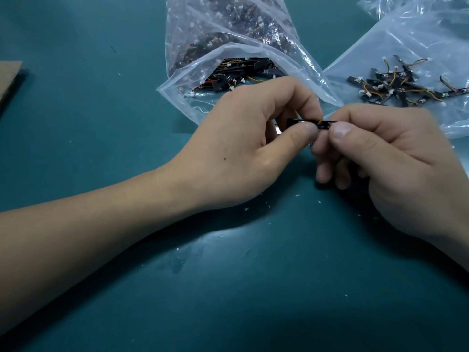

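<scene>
A small black strip board point(321, 123) with an orange wire sits between both hands above the teal table. My left hand point(248, 146) pinches its left end between thumb and forefinger. My right hand point(396, 161) pinches its right end the same way, its other fingers curled beneath. Most of the strip is hidden by the fingertips. Just behind the hands lies an open clear plastic bag point(182, 82) full of the same black strips with wires and white connectors.
A second clear bag point(411, 39) lies flat at the right with a loose pile of strips point(403, 87) on it. A brown cardboard piece point(7, 80) sits at the left edge. Small white flecks dot the teal table point(101, 123).
</scene>
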